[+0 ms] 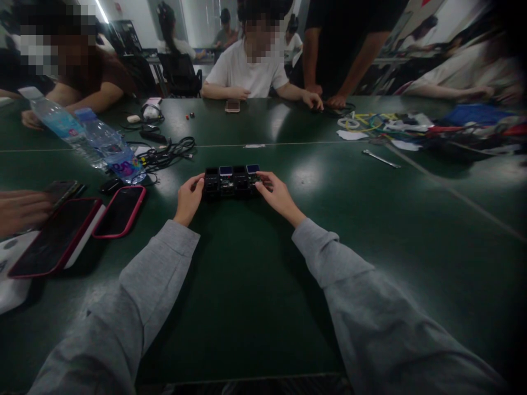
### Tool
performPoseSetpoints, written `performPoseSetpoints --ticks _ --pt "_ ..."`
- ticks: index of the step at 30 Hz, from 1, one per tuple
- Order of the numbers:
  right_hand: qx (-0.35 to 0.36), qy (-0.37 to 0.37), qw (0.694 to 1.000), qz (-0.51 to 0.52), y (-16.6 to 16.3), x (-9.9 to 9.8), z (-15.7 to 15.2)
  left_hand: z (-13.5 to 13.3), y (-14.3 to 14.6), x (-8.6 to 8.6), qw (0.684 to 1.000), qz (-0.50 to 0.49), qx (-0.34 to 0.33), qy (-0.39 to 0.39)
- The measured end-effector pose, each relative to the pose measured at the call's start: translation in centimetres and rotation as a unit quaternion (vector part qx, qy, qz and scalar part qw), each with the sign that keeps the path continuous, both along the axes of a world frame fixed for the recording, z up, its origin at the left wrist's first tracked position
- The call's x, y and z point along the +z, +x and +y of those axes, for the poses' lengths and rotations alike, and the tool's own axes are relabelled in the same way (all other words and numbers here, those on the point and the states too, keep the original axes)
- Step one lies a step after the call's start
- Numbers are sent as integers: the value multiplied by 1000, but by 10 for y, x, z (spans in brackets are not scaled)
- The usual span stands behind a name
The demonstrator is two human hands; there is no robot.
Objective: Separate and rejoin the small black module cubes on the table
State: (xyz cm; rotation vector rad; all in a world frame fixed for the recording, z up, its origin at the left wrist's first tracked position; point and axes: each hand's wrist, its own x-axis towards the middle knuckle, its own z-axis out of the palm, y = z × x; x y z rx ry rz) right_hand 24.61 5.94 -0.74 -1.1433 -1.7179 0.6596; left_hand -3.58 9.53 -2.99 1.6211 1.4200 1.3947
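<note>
A row of small black electronic modules (227, 185) sits on the green table ahead of me, two of them topped with bluish-white square screens. My left hand (190, 198) is closed at the row's left end, thumb and fingers pinching its side. At the opposite end, my right hand (279, 196) grips the last module between thumb and forefinger. Both forearms, in grey sleeves, reach forward across the table. The undersides of the modules are hidden, and fine detail on them is too small to read.
To the left lie a red-edged phone (119, 213), a larger dark-screened device (55, 238), two tilted bottles (113, 147) and black cables (175, 152). Another person's hand (22, 211) is at the left edge. A wrench (381, 158) and a wire pile (448, 129) lie right. People sit opposite.
</note>
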Motion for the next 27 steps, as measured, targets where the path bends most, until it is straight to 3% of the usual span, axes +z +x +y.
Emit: performPoseSetpoints --ticks 27 --pt "-17 -6 999 -49 -3 2 -1 -4 3 5 1000 27 -11 8"
